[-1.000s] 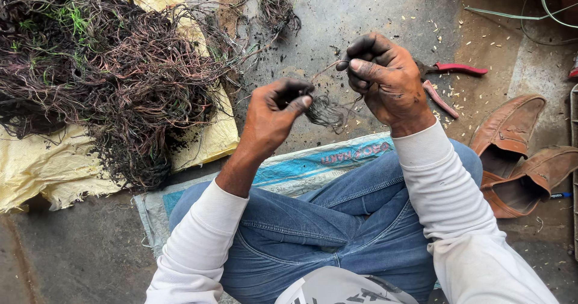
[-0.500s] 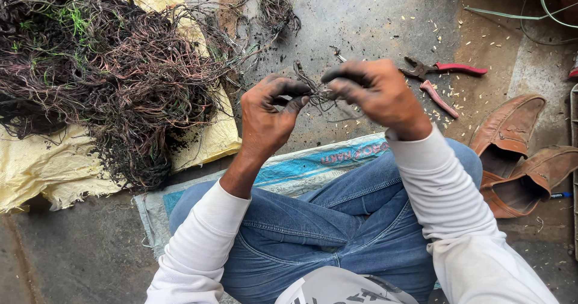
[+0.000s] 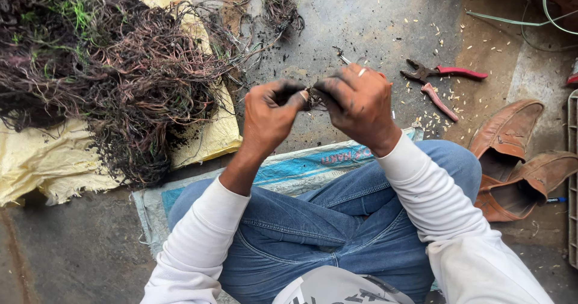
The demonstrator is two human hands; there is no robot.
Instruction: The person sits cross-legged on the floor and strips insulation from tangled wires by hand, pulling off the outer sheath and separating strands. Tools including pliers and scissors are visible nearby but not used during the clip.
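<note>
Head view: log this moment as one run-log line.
left hand: pinching wire bundle | right hand: pinching same bundle | pliers: on floor, untouched | wire heap: on yellow sack

Left hand (image 3: 272, 116) and right hand (image 3: 356, 102) meet fingertip to fingertip, both pinched closed, wrists raised.

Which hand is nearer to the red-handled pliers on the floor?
The right hand. The red-handled pliers lie just to its right, apart from it. The left hand is farther away, beyond the right hand from the pliers.

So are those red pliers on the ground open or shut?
Open. The pliers lie on the concrete with their two red handles spread well apart, untouched by either hand.
</note>
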